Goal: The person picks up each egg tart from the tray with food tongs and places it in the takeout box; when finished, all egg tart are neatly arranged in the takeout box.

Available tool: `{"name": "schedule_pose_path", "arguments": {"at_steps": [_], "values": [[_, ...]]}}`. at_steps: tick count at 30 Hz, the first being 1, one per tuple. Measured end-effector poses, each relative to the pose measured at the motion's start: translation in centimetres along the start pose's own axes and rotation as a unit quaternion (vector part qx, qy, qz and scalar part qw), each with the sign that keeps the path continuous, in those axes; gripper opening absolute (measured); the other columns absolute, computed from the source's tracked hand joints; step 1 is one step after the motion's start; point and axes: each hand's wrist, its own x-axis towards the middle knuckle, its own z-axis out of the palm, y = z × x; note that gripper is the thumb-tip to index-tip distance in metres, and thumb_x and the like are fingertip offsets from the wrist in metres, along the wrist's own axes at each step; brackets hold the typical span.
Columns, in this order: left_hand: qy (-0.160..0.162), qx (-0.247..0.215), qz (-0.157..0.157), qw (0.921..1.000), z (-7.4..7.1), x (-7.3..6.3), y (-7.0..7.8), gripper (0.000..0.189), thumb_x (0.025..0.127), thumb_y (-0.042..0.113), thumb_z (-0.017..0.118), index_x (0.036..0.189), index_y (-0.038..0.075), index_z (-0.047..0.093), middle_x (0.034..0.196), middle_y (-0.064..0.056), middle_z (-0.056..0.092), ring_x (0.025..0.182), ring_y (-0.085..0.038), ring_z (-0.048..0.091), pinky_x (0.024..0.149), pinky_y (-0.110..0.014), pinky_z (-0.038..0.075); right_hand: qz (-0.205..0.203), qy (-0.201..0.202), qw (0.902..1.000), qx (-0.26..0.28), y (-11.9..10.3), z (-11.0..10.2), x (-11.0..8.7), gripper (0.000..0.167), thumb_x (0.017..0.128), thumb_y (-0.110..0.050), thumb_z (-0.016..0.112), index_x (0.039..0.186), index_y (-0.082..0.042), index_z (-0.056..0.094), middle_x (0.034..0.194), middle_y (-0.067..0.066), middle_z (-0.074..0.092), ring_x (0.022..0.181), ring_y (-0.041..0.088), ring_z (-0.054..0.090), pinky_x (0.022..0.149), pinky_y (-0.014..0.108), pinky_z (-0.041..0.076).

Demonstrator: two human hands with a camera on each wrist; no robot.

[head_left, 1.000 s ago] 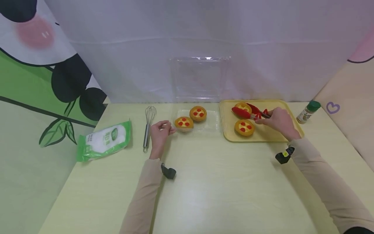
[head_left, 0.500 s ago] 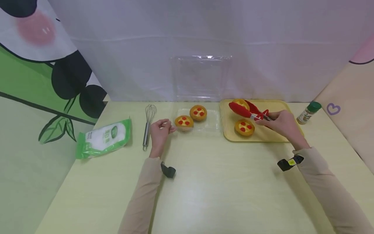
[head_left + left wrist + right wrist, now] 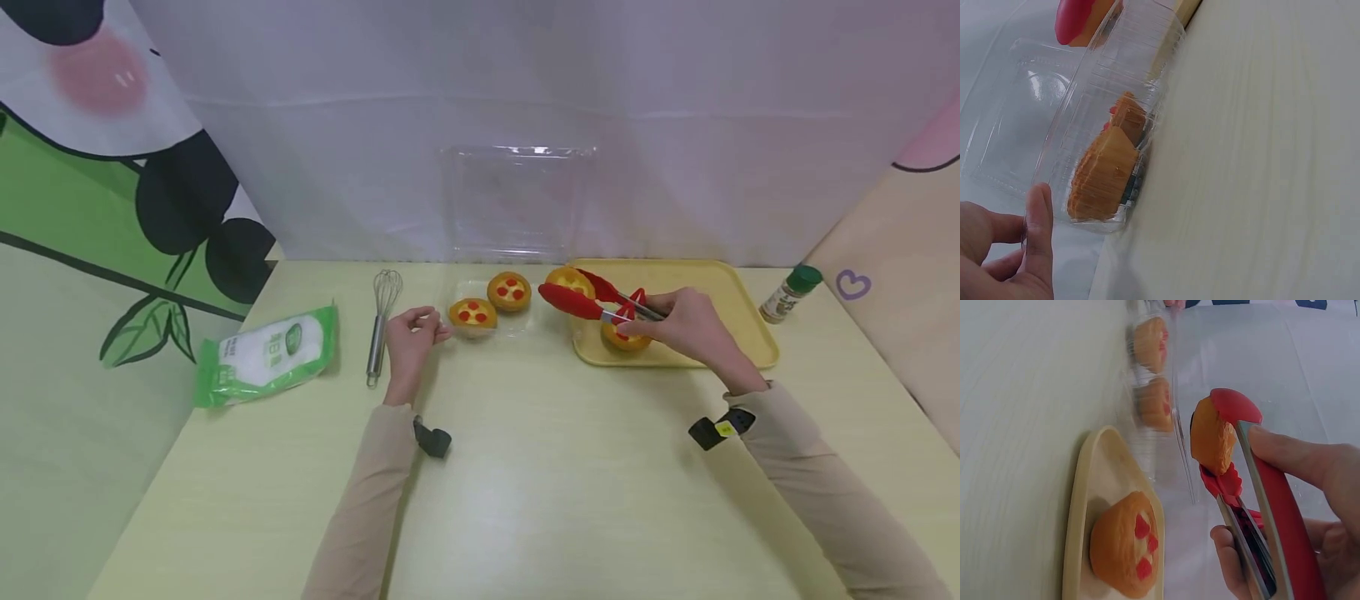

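Note:
My right hand [image 3: 693,327] grips red-tipped tongs [image 3: 572,302], which clamp a golden tart [image 3: 572,279] above the tray's left edge. In the right wrist view, this tart [image 3: 1209,437] is raised and tipped on its side between the red heads. My left hand [image 3: 408,343] pinches the near left rim of a clear plastic container [image 3: 1154,50]; its lid [image 3: 517,200] stands up at the back. Two tarts with red dots lie in it, a left tart [image 3: 472,313] and a right tart [image 3: 509,292]. Another tart [image 3: 1125,544] rests on the yellow tray [image 3: 705,350], partly covered by the tongs.
Left of my left hand lies a whisk [image 3: 381,325], and beyond it a green and white packet [image 3: 270,354]. A green-capped bottle [image 3: 791,293] leans in view right of the tray. A pale curtain [image 3: 337,167] hangs along the table's back edge.
My right hand has lifted the tart off the tray with the tongs and carried it left towards the container. The left hand stays at the rim.

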Motion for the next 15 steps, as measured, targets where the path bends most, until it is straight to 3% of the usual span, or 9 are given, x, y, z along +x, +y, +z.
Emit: {"name": "schedule_pose_path", "arguments": {"at_steps": [4,11,15], "values": [[-0.003,-0.003,0.000,1.0000,-0.1,0.0,0.1,0.027,0.095,-0.002,0.058,0.118,-0.018,0.057,0.079,-0.008,0.055,0.057,-0.003,0.065,0.061,-0.017,0.061,-0.012,-0.014,0.9998,-0.012,-1.1,0.6,0.4,0.058,0.079,-0.042,0.080,0.116,0.002,0.069,0.054,-0.004,0.031,0.053,0.016,0.029,0.044,0.023,0.020],[-0.003,-0.001,-0.001,1.0000,-0.2,-0.1,0.2,0.029,0.095,-0.001,0.058,0.118,-0.019,0.056,0.081,-0.009,0.055,0.057,-0.004,0.065,0.063,-0.017,0.062,-0.051,-0.031,0.9972,-0.044,-2.6,1.1,1.2,0.041,0.080,-0.037,0.081,0.098,-0.002,0.070,0.053,-0.001,0.044,0.047,0.013,0.032,0.041,0.020,0.020],[0.000,0.006,0.003,1.0000,0.0,-0.2,0.3,0.028,0.095,-0.001,0.058,0.118,-0.018,0.057,0.079,-0.009,0.055,0.057,-0.003,0.065,0.062,-0.017,0.061,-0.063,-0.036,0.9946,-0.075,-3.5,1.1,1.5,0.052,0.080,-0.035,0.081,0.112,0.004,0.068,0.053,-0.002,0.044,0.045,0.011,0.031,0.041,0.019,0.020]]}}
